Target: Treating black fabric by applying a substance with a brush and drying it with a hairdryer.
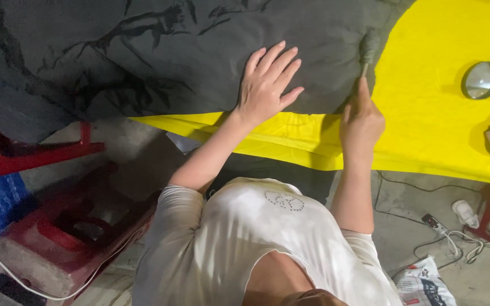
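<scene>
Left hand [266, 85] flat, fingers spread, pressing dark grey cloth [160, 51] onto yellow sheet [438, 136]. Right hand [361, 122] fisted round brush [368, 51] handle, bristle head resting on cloth edge just beside yellow. Risk: cloth could creep if palm pressure slackens; brush could overrun edge and mark yellow sheet. Round glass lens [481, 80] lies well apart, right.
</scene>
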